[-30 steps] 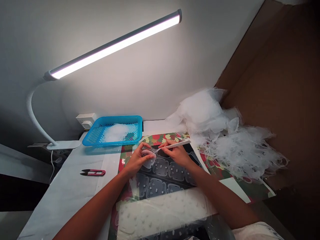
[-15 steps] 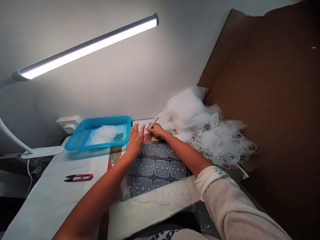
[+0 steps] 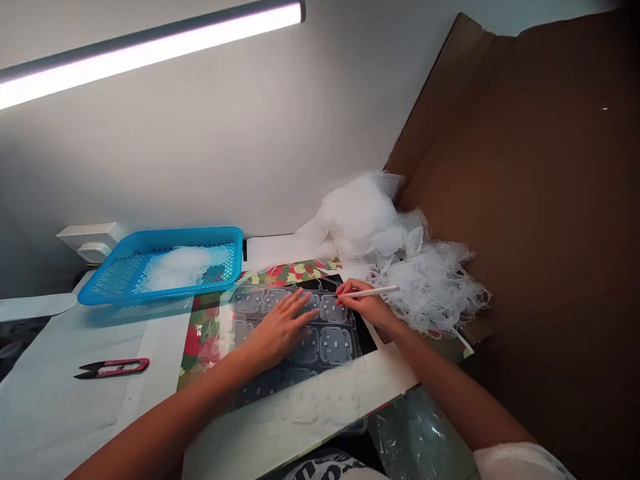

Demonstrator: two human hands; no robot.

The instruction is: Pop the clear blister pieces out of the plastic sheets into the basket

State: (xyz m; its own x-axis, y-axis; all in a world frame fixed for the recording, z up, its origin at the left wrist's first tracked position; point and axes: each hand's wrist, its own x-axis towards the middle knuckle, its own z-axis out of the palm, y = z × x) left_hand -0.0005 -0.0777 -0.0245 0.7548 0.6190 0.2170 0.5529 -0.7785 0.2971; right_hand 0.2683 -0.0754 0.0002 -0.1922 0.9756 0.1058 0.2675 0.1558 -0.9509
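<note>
My left hand (image 3: 285,327) lies with its fingers spread on a translucent sheet (image 3: 336,345) of moulded, rounded-square shapes over a dark backing. In my right hand (image 3: 367,303) is a slim white pen-like tool (image 3: 383,291), pinched between the fingers. Its tip end is at the sheet's upper right part, beside one of the shapes; the tip itself is too small to make out. A pale strip (image 3: 300,420) lies across the near part of the sheet.
A blue basket (image 3: 160,293) holding a heap of translucent pieces (image 3: 177,268) stands back left. Pink-handled thread snips (image 3: 113,367) lie on the left. Clear plastic scraps (image 3: 425,287) are heaped at right, beside a brown cardboard wall (image 3: 525,187). A bar lamp (image 3: 160,47) shines above.
The translucent piece in my left hand was let go; that hand now rests on the sheet. My right hand reached towards the back with the tool, then returned to the sheet. The view shifted right.
</note>
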